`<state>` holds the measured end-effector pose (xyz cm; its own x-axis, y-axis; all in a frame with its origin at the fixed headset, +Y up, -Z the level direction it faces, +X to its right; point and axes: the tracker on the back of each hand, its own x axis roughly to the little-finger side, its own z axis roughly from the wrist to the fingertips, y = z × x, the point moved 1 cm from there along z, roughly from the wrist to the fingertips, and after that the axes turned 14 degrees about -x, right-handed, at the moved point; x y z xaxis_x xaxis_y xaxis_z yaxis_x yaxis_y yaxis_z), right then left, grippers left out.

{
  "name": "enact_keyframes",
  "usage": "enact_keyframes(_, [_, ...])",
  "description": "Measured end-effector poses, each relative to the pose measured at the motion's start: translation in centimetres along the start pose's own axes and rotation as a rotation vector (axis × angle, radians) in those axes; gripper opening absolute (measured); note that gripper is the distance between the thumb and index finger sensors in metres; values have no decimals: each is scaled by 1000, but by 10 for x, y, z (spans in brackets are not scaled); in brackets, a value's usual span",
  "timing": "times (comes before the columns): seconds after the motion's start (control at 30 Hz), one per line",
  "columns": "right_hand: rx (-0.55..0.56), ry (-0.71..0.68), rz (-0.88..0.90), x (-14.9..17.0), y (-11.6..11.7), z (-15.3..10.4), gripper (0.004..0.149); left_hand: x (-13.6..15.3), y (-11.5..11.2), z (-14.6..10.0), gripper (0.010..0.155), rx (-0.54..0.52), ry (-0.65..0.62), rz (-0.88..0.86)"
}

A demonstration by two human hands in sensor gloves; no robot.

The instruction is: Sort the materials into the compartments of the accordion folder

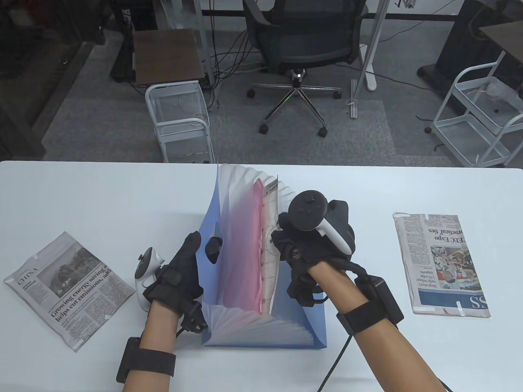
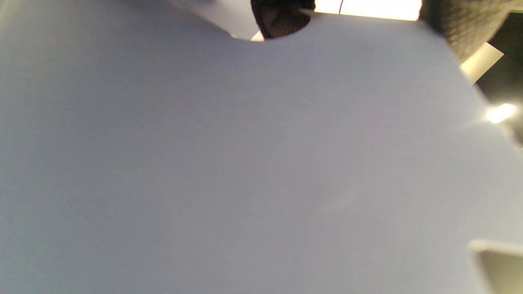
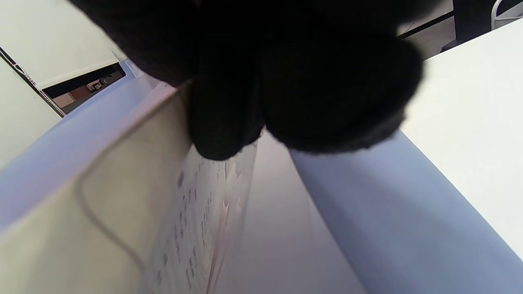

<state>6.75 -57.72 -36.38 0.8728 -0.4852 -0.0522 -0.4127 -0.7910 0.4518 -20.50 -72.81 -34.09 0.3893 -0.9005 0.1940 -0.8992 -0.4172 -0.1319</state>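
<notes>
A blue translucent accordion folder point(image 1: 229, 326) stands fanned open at the table's middle. A pink sheet point(image 1: 245, 253) and a printed paper point(image 1: 270, 253) stand in its right-hand compartments. My left hand point(image 1: 184, 265) holds the folder's left cover, with a fingertip point(image 1: 213, 247) showing through a notch; that cover point(image 2: 245, 163) fills the left wrist view. My right hand point(image 1: 304, 249) grips the top edge of the printed paper point(image 3: 192, 228) between the dividers. A folded newspaper point(image 1: 67, 286) lies at the left and another newspaper point(image 1: 443, 265) at the right.
The white table point(image 1: 102, 192) carries only the folder and the two newspapers. Beyond its far edge stand a white wire cart point(image 1: 179, 118), an office chair point(image 1: 302, 49) and a second cart point(image 1: 482, 114).
</notes>
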Motion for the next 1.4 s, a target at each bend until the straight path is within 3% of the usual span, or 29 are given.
enact_keyframes(0.43, [-59, 53, -26, -4, 14, 15, 55, 0, 0, 0, 74, -1, -1, -10])
enact_keyframes(0.93, [-140, 65, 3, -2, 14, 18, 53, 1, 0, 0, 75, 0, -2, -6])
enact_keyframes(1.03, [-144, 43, 56, 0, 6, 10, 55, 1, 0, 0, 74, 0, -2, -7])
enact_keyframes(1.23, [4, -19, 132, 10, -35, -21, 48, 1, 0, 0, 74, 1, -2, -5])
enact_keyframes(1.4, [164, 36, 95, 38, -68, -41, 48, 1, 0, 0, 74, 0, -3, -5])
